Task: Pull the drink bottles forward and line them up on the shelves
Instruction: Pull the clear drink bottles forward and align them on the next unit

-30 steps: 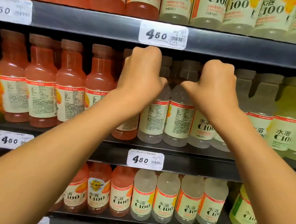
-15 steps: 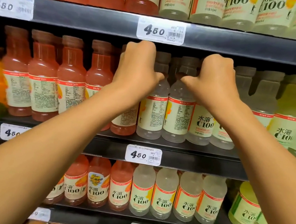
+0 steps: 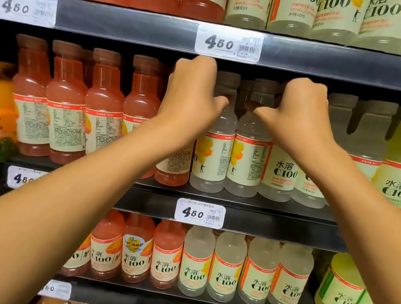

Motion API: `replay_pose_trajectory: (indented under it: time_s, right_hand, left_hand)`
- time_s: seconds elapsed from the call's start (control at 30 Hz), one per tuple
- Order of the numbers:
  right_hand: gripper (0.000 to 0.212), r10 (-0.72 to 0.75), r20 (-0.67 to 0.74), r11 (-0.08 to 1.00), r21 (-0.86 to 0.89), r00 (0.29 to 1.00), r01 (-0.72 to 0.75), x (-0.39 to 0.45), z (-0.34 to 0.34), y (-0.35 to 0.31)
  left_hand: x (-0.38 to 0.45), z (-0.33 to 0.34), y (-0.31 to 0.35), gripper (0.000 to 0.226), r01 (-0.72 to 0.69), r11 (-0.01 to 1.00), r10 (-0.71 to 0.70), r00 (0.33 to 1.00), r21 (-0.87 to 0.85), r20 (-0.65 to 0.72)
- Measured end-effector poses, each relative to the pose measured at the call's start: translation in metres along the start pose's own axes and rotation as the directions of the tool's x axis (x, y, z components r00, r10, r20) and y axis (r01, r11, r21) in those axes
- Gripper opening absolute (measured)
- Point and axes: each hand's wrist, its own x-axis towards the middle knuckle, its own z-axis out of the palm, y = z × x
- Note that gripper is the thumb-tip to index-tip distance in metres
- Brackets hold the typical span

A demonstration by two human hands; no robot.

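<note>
Middle shelf (image 3: 251, 204) half done: left hand (image 3: 188, 102) and right hand (image 3: 302, 118) curl fingers over bottle tops, what they're holding hidden; clear bottles (image 3: 232, 141) between still show back labels.

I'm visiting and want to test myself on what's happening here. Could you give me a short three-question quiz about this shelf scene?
1. True or false: both hands are at the tops of bottles on the middle shelf.
2. Multiple choice: the bottle under the left hand holds a drink that is A) red, B) green, C) blue.
3. Fill in: the white price tag above the hands reads ___.

Key
1. True: the left hand and the right hand curl over bottle tops there.
2. A: the red bottle shows below the left wrist.
3. 450.
</note>
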Motion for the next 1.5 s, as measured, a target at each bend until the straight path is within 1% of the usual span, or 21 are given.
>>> replay_pose_trajectory:
  time_s: [0.07, 0.13, 0.2, 0.33, 0.4, 0.5, 0.6, 0.67, 0.77, 0.83, 0.9, 1.0, 1.1, 1.17, 1.23, 1.3, 1.4, 1.5]
  right_hand:
    - [0.029, 0.014, 0.032, 0.998, 0.052, 0.999, -0.016, 0.0, -0.002, 0.002]
    - [0.028, 0.033, 0.065, 0.993, 0.11, 0.997, -0.04, 0.001, -0.006, 0.004]
    - [0.027, 0.015, 0.066, 0.994, 0.105, 0.998, -0.022, 0.001, -0.009, 0.006]
    - [0.038, -0.049, -0.011, 0.998, 0.042, 0.999, 0.049, 0.001, -0.006, 0.002]
    - [0.037, -0.038, -0.01, 0.999, 0.037, 0.999, 0.038, 0.002, -0.003, 0.002]
    - [0.029, -0.009, 0.041, 0.999, 0.051, 0.999, 0.007, 0.005, -0.001, 0.004]
    - [0.026, -0.003, 0.094, 0.998, 0.062, 0.996, -0.003, 0.005, -0.002, 0.004]
    - [0.027, 0.001, 0.118, 0.996, 0.087, 0.993, -0.011, 0.005, -0.004, 0.006]
    - [0.031, -0.039, 0.087, 0.998, 0.045, 0.995, 0.035, 0.004, -0.007, 0.004]
    - [0.036, -0.086, 0.029, 0.996, -0.001, 0.996, 0.086, 0.002, -0.007, 0.003]
    - [0.034, -0.091, 0.006, 0.996, -0.004, 0.996, 0.091, 0.002, -0.004, 0.003]
    - [0.031, -0.047, 0.056, 0.999, 0.022, 0.997, 0.046, 0.005, -0.003, 0.004]
    - [0.029, -0.011, 0.127, 0.998, 0.067, 0.992, 0.002, 0.007, -0.004, 0.007]
    - [0.026, 0.001, 0.149, 0.994, 0.105, 0.989, -0.017, 0.007, -0.005, 0.008]
    - [0.029, -0.02, 0.122, 0.997, 0.081, 0.992, 0.01, 0.004, -0.005, 0.006]
    - [0.033, -0.059, 0.053, 0.998, 0.036, 0.997, 0.057, 0.002, -0.004, 0.005]
    - [0.023, -0.069, 0.011, 0.998, 0.008, 0.998, 0.069, 0.003, -0.001, 0.005]
    - [0.017, -0.074, 0.034, 0.997, 0.01, 0.997, 0.074, 0.005, -0.002, 0.006]
  left_hand:
    - [-0.004, 0.0, 0.002, 0.031, -0.023, 0.998, 0.026, 0.998, 0.051, -0.055]
    - [-0.009, 0.001, 0.005, 0.035, -0.033, 0.997, 0.039, 0.996, 0.069, -0.075]
    - [-0.01, 0.003, 0.006, 0.032, -0.019, 0.998, 0.021, 0.999, 0.053, -0.042]
    - [-0.002, 0.002, 0.004, 0.024, 0.05, 0.999, -0.049, 0.993, -0.013, 0.108]
    - [0.002, 0.001, 0.003, 0.021, 0.071, 0.997, -0.067, 0.99, -0.028, 0.125]
    - [0.0, 0.002, 0.003, 0.029, 0.062, 0.998, -0.062, 0.995, 0.004, 0.083]
    - [-0.004, 0.007, 0.006, 0.023, -0.027, 0.997, 0.027, 1.0, 0.076, 0.003]
    - [-0.006, 0.009, 0.007, 0.024, -0.063, 0.991, 0.067, 0.997, 0.121, -0.023]
    - [-0.006, 0.007, 0.005, 0.031, -0.061, 0.992, 0.063, 0.998, 0.107, -0.017]
    - [-0.005, 0.007, 0.004, 0.029, -0.045, 0.997, 0.043, 0.999, 0.068, 0.026]
    - [-0.003, 0.008, 0.003, 0.025, -0.016, 0.998, 0.012, 0.997, 0.055, 0.071]
    - [-0.003, 0.008, 0.002, 0.026, -0.009, 0.997, 0.005, 0.999, 0.07, 0.052]
    - [-0.004, 0.008, 0.003, 0.029, -0.039, 0.995, 0.04, 0.999, 0.09, -0.009]
    - [-0.004, 0.008, 0.004, 0.027, -0.056, 0.994, 0.058, 0.998, 0.09, -0.021]
    - [-0.004, 0.008, 0.003, 0.028, -0.061, 0.994, 0.062, 0.998, 0.091, -0.014]
    - [-0.003, 0.009, 0.002, 0.028, -0.056, 0.996, 0.056, 0.998, 0.07, 0.015]
    - [0.0, 0.009, 0.001, 0.024, -0.036, 0.998, 0.033, 0.998, 0.06, 0.062]
    - [0.001, 0.01, 0.001, 0.032, -0.027, 0.997, 0.025, 0.999, 0.074, 0.036]
